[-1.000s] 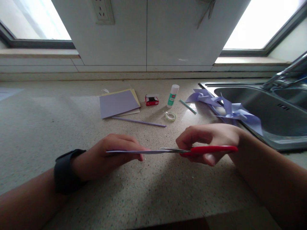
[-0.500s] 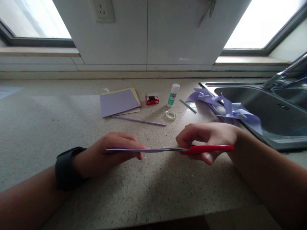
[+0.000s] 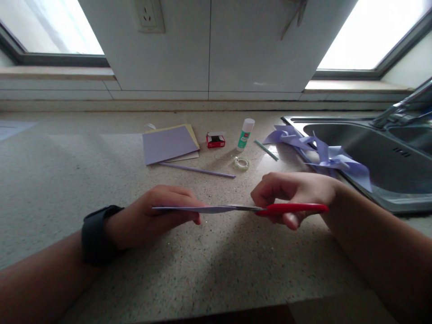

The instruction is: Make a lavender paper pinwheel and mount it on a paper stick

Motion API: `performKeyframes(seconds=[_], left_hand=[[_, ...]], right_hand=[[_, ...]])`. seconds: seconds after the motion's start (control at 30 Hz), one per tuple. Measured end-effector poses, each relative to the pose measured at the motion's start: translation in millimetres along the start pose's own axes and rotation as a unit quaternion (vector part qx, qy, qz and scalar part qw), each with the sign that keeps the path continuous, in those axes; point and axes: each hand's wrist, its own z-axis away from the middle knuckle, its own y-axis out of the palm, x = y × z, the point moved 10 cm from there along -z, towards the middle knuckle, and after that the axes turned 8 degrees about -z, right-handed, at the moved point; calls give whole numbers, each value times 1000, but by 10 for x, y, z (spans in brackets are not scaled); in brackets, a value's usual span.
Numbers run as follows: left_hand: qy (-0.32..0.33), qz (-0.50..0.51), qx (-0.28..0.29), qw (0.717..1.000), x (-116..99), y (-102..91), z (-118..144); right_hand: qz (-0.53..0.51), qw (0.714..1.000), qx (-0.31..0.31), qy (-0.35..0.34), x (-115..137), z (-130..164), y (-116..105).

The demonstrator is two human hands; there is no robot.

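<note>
My left hand (image 3: 162,216) pinches the lilac paper (image 3: 189,209) edge-on, right hand (image 3: 293,198) gripping the red scissors (image 3: 286,209), and any sag could skew the cut.

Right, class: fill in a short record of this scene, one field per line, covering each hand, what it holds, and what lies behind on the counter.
left hand: holds paper, edge-on
right hand: holds red scissors, blades at the paper's edge
wrist: dark watch on left
surface: speckled counter
behind: card stack, red box, glue stick, tape roll
right side: sink, purple pinwheel at its rim
</note>
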Motion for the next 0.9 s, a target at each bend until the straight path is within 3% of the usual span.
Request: performKeyframes(seconds=[0.67, 0.9], left_hand=[[4, 17, -12, 1000, 46, 2, 28], [-17, 24, -80, 996, 54, -137, 62]], right_hand=[[-38, 999, -4, -4, -8, 25, -14], [-38, 999, -14, -1, -35, 28, -32]])
